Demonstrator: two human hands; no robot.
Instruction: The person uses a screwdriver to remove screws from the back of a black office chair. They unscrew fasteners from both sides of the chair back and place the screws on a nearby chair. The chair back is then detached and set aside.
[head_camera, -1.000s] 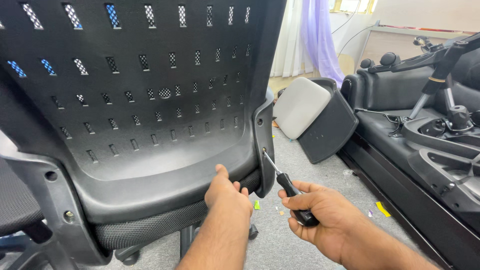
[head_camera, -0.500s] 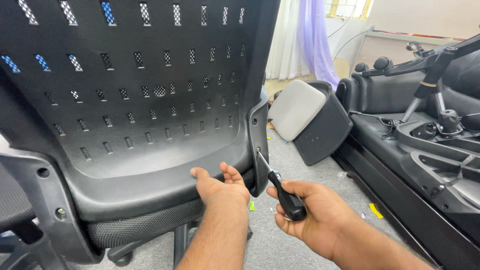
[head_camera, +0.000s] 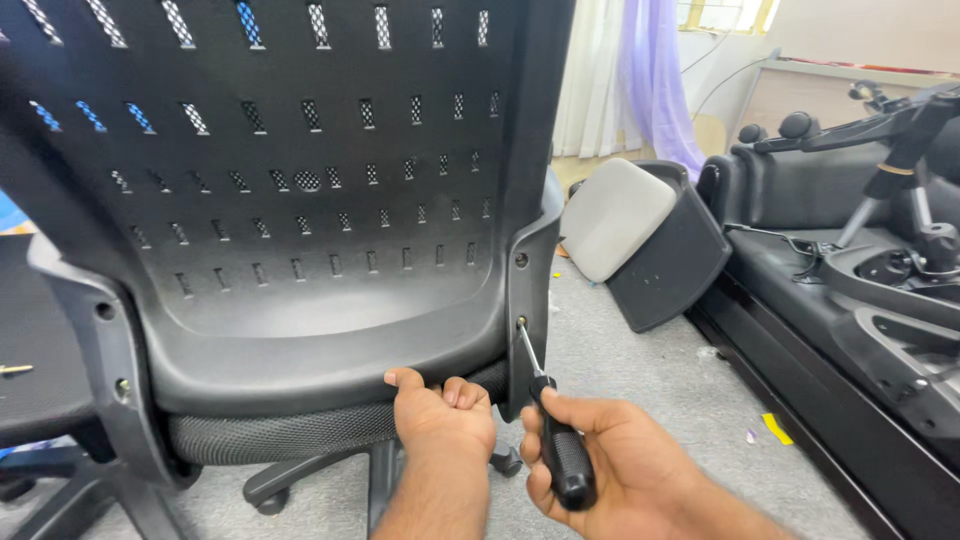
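Left hand (head_camera: 440, 420) clenches the lower edge of a black chair back (head_camera: 300, 200). Right hand (head_camera: 590, 460) grasps a screwdriver (head_camera: 555, 440), its tip set in a screw hole (head_camera: 521, 322) on the chair's right bracket.

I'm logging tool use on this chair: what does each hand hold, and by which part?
The right hand holds a black-handled screwdriver by its handle, tip at a screw hole. The left hand has its grip on the lower rim of the black perforated plastic chair back.
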